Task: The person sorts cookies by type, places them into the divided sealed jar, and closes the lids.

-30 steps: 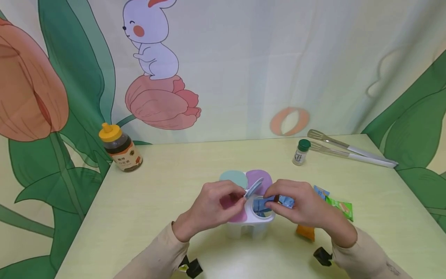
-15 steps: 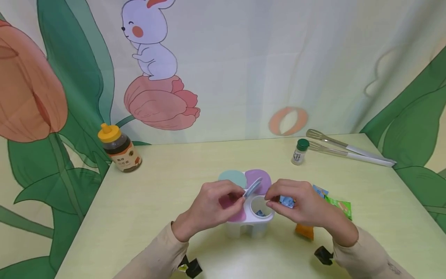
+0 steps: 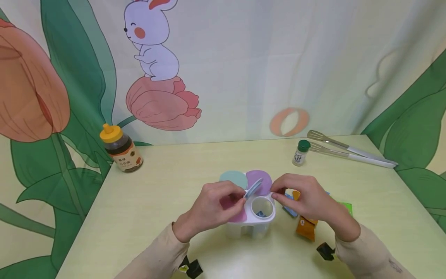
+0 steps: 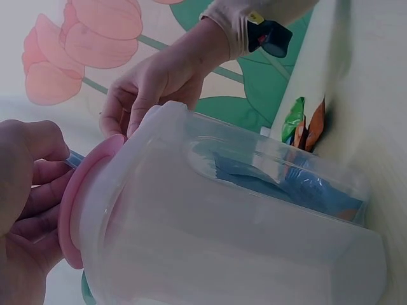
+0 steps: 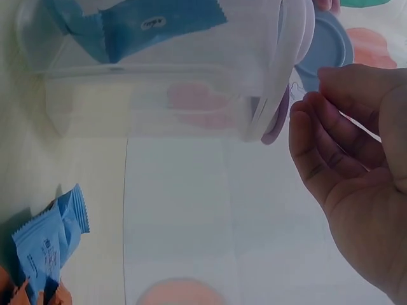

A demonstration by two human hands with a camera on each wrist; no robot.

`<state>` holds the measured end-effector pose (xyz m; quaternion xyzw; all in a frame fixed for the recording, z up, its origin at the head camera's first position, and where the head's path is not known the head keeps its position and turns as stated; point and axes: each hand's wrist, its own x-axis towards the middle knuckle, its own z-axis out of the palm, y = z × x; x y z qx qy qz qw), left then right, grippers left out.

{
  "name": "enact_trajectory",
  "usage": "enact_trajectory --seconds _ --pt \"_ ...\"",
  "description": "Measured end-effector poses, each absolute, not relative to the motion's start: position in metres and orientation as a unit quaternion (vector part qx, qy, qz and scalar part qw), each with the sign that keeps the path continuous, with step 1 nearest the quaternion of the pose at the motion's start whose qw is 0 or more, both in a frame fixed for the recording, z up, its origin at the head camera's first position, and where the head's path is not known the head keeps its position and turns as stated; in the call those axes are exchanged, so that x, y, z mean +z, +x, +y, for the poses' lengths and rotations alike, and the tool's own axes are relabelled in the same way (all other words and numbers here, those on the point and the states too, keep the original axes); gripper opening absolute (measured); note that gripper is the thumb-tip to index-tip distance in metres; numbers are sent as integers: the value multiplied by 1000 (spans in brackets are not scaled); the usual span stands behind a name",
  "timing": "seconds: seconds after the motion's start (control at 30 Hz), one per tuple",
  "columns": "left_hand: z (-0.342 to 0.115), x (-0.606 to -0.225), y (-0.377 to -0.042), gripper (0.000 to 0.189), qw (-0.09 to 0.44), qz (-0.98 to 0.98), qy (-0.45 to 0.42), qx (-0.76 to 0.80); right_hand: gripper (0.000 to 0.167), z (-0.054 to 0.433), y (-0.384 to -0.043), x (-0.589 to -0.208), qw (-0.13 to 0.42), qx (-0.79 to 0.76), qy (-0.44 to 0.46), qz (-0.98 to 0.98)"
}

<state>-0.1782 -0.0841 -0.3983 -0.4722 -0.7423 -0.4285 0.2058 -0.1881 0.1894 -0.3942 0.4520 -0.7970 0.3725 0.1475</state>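
Observation:
My left hand (image 3: 217,201) pinches the raised blue lid (image 3: 253,188) of a canister (image 3: 240,231) with several compartments, made of clear plastic under a white top. Below that lid the round front-right compartment is uncovered, with blue snack packets (image 5: 159,28) lying inside; the left wrist view shows them through the wall too. My right hand (image 3: 304,193) hovers just right of the opening, holding nothing, its fingers loosely bent and the thumb near the fingertips. Green (image 3: 232,179), purple (image 3: 261,180) and pink lids (image 4: 86,203) cover the other compartments.
Loose blue (image 5: 51,235), orange (image 3: 306,228) and green packets (image 3: 347,207) lie right of the canister, partly behind my right hand. Farther back stand a green-capped shaker jar (image 3: 300,153) and a yellow-capped honey bottle (image 3: 122,151). Metal tongs (image 3: 352,150) lie back right.
My right hand has let go of a blue packet over the uncovered compartment, and the packet has dropped inside. That hand has since shifted slightly right and up. The left hand stays on the lid.

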Motion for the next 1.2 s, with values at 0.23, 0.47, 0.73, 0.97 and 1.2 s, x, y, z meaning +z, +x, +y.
enact_trajectory --seconds 0.23,0.47,0.73,0.97,1.2 --pt "-83 -398 -178 9 208 -739 -475 -431 27 197 -198 -401 157 365 435 -808" --pt "-84 -398 -178 9 207 -740 -476 -428 24 205 -207 -414 144 347 389 -841" --pt "-83 -397 -178 9 208 -740 -478 -426 20 209 -214 -425 123 353 358 -856" --pt "-83 -396 -177 10 208 -742 -478 -422 19 212 -221 -434 100 354 343 -864" --pt "-84 -396 -178 10 208 -743 -476 -422 20 216 -226 -443 71 341 317 -882"
